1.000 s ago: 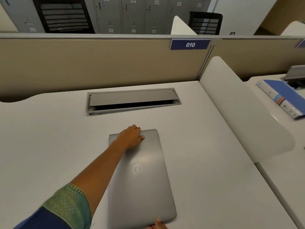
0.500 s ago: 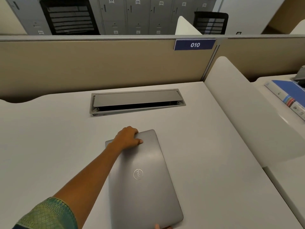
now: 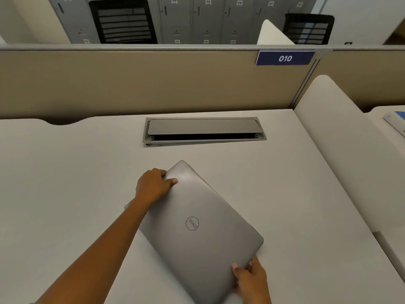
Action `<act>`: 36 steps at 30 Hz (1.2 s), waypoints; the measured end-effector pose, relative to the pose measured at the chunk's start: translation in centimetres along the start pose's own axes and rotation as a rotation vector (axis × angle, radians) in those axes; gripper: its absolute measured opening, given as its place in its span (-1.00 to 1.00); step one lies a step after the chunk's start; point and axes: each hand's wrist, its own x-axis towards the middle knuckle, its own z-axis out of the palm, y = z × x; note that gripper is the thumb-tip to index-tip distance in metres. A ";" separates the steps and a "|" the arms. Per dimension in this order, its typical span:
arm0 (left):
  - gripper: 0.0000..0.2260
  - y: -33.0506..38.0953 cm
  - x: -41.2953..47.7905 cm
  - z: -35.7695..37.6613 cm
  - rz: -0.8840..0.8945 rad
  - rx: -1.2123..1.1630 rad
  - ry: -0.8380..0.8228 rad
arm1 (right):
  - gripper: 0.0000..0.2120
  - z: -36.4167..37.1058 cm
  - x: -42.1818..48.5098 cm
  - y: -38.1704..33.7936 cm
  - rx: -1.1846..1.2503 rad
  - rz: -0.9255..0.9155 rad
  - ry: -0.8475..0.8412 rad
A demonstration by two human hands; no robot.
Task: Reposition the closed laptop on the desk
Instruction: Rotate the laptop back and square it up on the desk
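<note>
- The closed grey laptop [image 3: 198, 229] lies at a slant on the white desk [image 3: 65, 183], near the cable hatch [image 3: 203, 130].
- The left hand [image 3: 153, 186] clasps its far edge, thumb on the lid.
- The right hand [image 3: 251, 281] grips its near right corner, fingers curled round the edge.

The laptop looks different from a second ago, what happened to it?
The closed grey metal laptop has been swung round: it lay nearly straight, now it sits diagonally, far corner pointing to the grey cable hatch. The left hand still grips its far end. The right hand, barely seen before, now clearly holds the near corner. The white desk and hatch look unchanged.
</note>
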 end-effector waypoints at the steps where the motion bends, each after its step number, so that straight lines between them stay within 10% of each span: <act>1: -0.62 -0.5 -0.5 -0.2 -0.045 -0.006 0.016 | -0.53 -0.2 0.2 -0.9 -0.055 -0.032 -0.008; 11: -0.52 -4.3 -6.5 2.0 -0.394 -0.291 -0.004 | -0.63 -3.7 6.6 -10.2 -0.513 -0.162 -0.164; 36: -0.50 -5.4 -9.5 4.1 -0.403 -0.161 -0.026 | -0.68 -3.7 8.3 -8.9 -0.731 -0.220 -0.002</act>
